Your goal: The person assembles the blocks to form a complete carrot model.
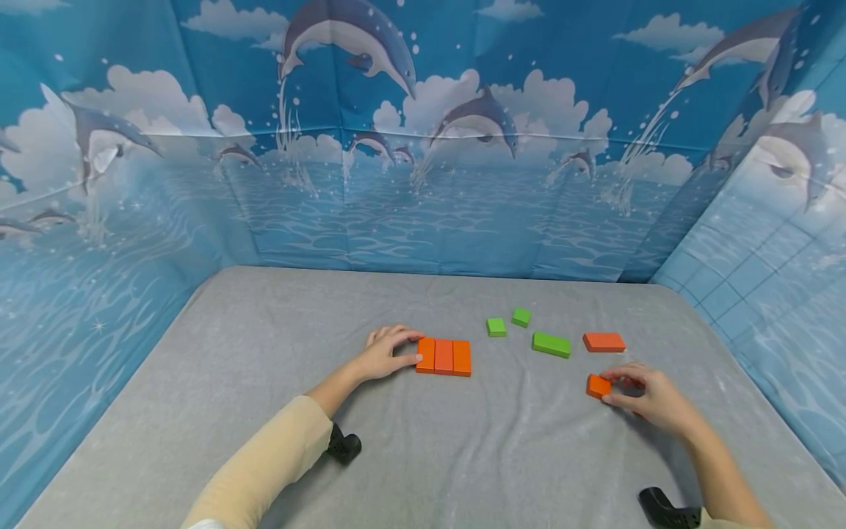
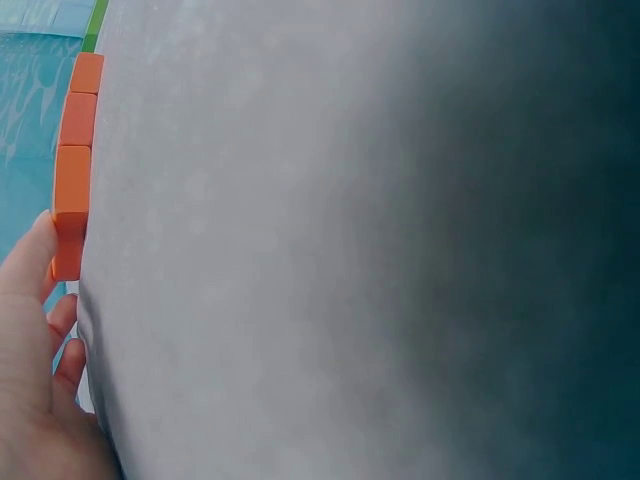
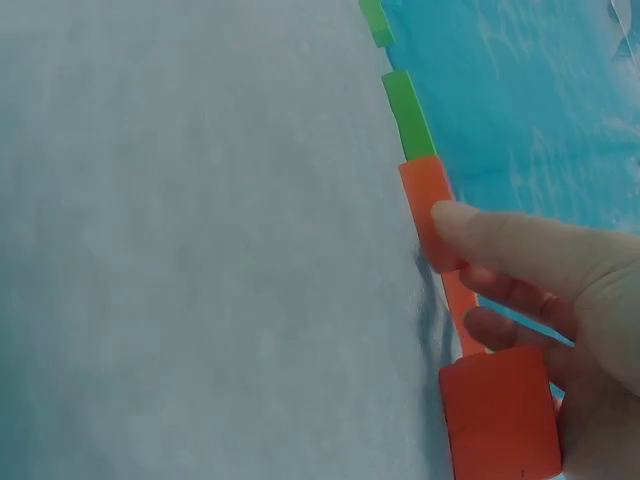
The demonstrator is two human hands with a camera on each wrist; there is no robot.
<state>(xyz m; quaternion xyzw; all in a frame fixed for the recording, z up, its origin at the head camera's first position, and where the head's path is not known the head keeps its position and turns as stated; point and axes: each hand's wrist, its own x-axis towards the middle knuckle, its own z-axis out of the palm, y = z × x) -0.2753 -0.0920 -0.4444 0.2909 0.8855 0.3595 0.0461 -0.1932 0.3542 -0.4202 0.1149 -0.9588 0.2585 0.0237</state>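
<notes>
Three orange blocks (image 1: 443, 356) lie side by side in a row on the grey cloth. My left hand (image 1: 388, 353) is at the row's left end, with thumb and index finger at the leftmost orange block (image 2: 72, 180). At the right, my right hand (image 1: 654, 397) pinches a small orange block (image 1: 598, 386) between thumb and fingers. Close under that palm, a red-orange block (image 3: 500, 415) shows in the right wrist view; the head view mostly hides it.
Beyond the right hand lies a longer orange block (image 1: 604, 342). Two small green blocks (image 1: 496, 328) and a longer green block (image 1: 551, 344) lie between the hands, farther back. Dolphin-print curtains (image 1: 423, 206) border the cloth-covered table (image 1: 317, 301) at its back and sides.
</notes>
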